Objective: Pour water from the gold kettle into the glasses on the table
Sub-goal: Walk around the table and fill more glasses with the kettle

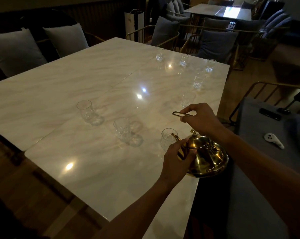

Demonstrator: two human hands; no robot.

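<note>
The gold kettle (208, 156) is at the right edge of the marble table (77, 80), its spout tip over the rim of a clear glass (167, 139). My right hand (201, 118) grips the kettle's wire handle from above. My left hand (177, 156) holds the base of the spout with thumb and fingers round it. Two more glasses (124, 131) (87, 111) stand in a row to the left. Several other glasses, such as one (187, 100), line the table's right side and far corner.
A grey seat (259, 152) to the right carries a white controller (273, 140) and dark devices (269, 114). Gold-framed chairs with blue cushions (164, 31) stand past the far edge. Grey cushions (65, 38) line a bench on the left.
</note>
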